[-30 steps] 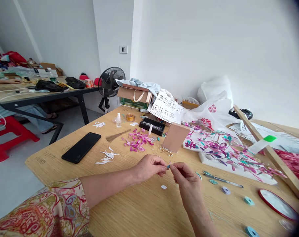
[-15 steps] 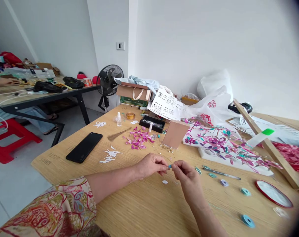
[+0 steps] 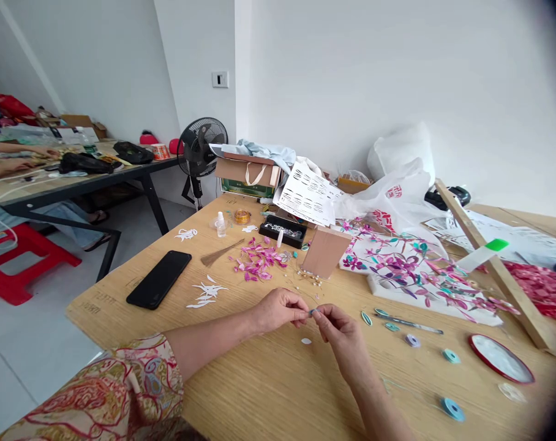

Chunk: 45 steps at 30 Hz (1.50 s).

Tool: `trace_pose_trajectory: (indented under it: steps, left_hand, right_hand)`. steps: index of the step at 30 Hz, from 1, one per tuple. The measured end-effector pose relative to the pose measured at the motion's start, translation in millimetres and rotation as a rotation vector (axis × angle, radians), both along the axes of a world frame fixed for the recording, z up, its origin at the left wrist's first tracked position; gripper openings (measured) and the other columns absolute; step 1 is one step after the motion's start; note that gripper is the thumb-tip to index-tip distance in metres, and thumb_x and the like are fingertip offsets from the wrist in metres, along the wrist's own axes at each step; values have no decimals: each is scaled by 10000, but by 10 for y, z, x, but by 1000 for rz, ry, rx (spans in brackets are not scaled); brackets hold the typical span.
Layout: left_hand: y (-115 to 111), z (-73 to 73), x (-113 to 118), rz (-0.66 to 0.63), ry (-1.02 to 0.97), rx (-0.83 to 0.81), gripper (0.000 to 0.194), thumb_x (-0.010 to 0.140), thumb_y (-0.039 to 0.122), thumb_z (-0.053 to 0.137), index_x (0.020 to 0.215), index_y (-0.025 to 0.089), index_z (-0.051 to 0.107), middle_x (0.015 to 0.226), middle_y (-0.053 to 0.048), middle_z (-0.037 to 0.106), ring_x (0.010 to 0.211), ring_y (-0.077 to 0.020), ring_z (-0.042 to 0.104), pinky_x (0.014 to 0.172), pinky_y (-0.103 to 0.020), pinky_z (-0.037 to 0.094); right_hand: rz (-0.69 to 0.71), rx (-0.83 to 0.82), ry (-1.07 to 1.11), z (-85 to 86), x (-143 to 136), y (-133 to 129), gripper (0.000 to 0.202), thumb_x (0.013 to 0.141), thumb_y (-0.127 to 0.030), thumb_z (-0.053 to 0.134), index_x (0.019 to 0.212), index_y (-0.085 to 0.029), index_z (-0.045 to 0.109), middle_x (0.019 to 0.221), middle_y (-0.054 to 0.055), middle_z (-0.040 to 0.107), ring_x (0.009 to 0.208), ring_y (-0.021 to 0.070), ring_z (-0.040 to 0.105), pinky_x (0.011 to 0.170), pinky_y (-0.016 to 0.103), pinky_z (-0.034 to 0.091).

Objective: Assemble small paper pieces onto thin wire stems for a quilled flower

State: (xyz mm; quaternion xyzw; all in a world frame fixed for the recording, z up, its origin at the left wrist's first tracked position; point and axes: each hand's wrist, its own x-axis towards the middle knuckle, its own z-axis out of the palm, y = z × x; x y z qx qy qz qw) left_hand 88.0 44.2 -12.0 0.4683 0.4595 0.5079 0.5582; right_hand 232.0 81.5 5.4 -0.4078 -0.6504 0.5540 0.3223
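Observation:
Over the wooden table [image 3: 241, 392], my left hand [image 3: 282, 311] and my right hand [image 3: 337, 331] meet fingertip to fingertip. Both pinch a tiny blue piece [image 3: 311, 312], mostly hidden by the fingers. A small white oval [image 3: 306, 341] lies just below them. Pink petals [image 3: 259, 260] are heaped beyond my left hand, with white cut slivers [image 3: 207, 293] to their left. Right of my right hand are a green-edged leaf piece [image 3: 366, 318], a pen-like tool [image 3: 411, 321] and spools of thread, one lilac [image 3: 413, 340] and one blue [image 3: 452, 408].
A black phone [image 3: 159, 279] lies at the left. Behind stand a black tray [image 3: 282, 229], a pinkish block [image 3: 324, 252] and purple flower sprays [image 3: 406, 266]. A wooden bar [image 3: 493, 263] slants at the right. Another person's hands [image 3: 25, 160] show at the far-left table.
My fingertips have drawn closer together, and less of the blue piece shows. The view has shifted slightly. At the far table, more of the other person's hands and arms shows.

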Motion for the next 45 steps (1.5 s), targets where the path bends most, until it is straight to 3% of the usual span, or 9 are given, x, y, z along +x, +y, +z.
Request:
trace_pose_trajectory:
  steps: [9, 12, 15, 18, 24, 33, 37, 41, 45]
  left_hand:
    - [-2, -11, -24, -62, 31, -17, 180, 640, 304, 604, 626, 126, 620, 538, 22, 519, 529, -76, 472, 561, -207, 378]
    - [2, 21, -43, -30, -86, -48, 212, 611, 326, 636, 629, 116, 613, 540, 24, 520, 517, -71, 469, 557, -210, 375]
    - [-5, 64, -77, -17, -272, -90, 231, 599, 321, 658, 663, 105, 606, 574, 16, 543, 531, -65, 485, 573, -203, 377]
    - [-17, 101, -108, -40, -400, -131, 225, 589, 295, 676, 665, 98, 600, 598, 5, 561, 536, -59, 497, 584, -195, 379]
    - [-10, 106, -131, -27, -466, -150, 215, 586, 268, 691, 685, 95, 611, 608, 2, 570, 524, -54, 492, 574, -196, 381]
    - [25, 104, -175, 43, -376, -102, 214, 613, 287, 668, 706, 100, 619, 681, -26, 604, 473, -49, 478, 510, -199, 373]
    - [34, 135, -172, 39, -327, -74, 213, 632, 298, 650, 709, 101, 621, 722, -40, 612, 480, -51, 487, 510, -200, 375]
    - [55, 204, -159, 64, -308, -47, 214, 638, 313, 643, 700, 108, 624, 689, -26, 600, 522, -67, 507, 548, -211, 383]
    - [70, 293, -137, 80, -264, -25, 218, 649, 327, 632, 680, 112, 624, 633, -16, 590, 538, -78, 523, 545, -208, 361]
  right_hand:
    - [-11, 14, 9, -18, 23, -12, 248, 625, -384, 645, 537, -174, 545, 473, -49, 427, 454, 84, 339, 425, 207, 250]
    - [7, -7, 30, -13, 7, -34, 199, 671, -381, 610, 701, -185, 588, 453, -68, 400, 430, 80, 333, 412, 199, 263]
    - [110, -96, 44, 12, -19, -55, 305, 679, -375, 607, 929, -203, 576, 539, -52, 506, 435, 86, 396, 423, 208, 327]
    - [198, -144, 18, 27, -29, -48, 296, 660, -372, 622, 891, -188, 609, 681, -2, 593, 504, 108, 464, 480, 235, 376]
    - [121, 108, -102, -20, 22, 11, 178, 701, -342, 576, 651, -178, 625, 542, -23, 513, 517, 115, 412, 496, 226, 317]
    - [173, 358, -335, -7, 99, 80, 263, 787, -383, 432, 645, -179, 519, 506, -40, 394, 483, 106, 354, 465, 213, 287]
    - [217, 398, -384, 37, 115, 127, 279, 783, -389, 426, 624, -189, 539, 522, -25, 460, 509, 120, 420, 491, 218, 329]
    - [107, 365, -429, 85, 148, 169, 249, 719, -403, 486, 613, -196, 574, 537, -2, 546, 512, 139, 497, 497, 239, 368]
    - [-19, 181, -437, 217, 169, 135, 275, 704, -410, 500, 880, -209, 565, 338, -92, 367, 336, 118, 404, 378, 219, 292]
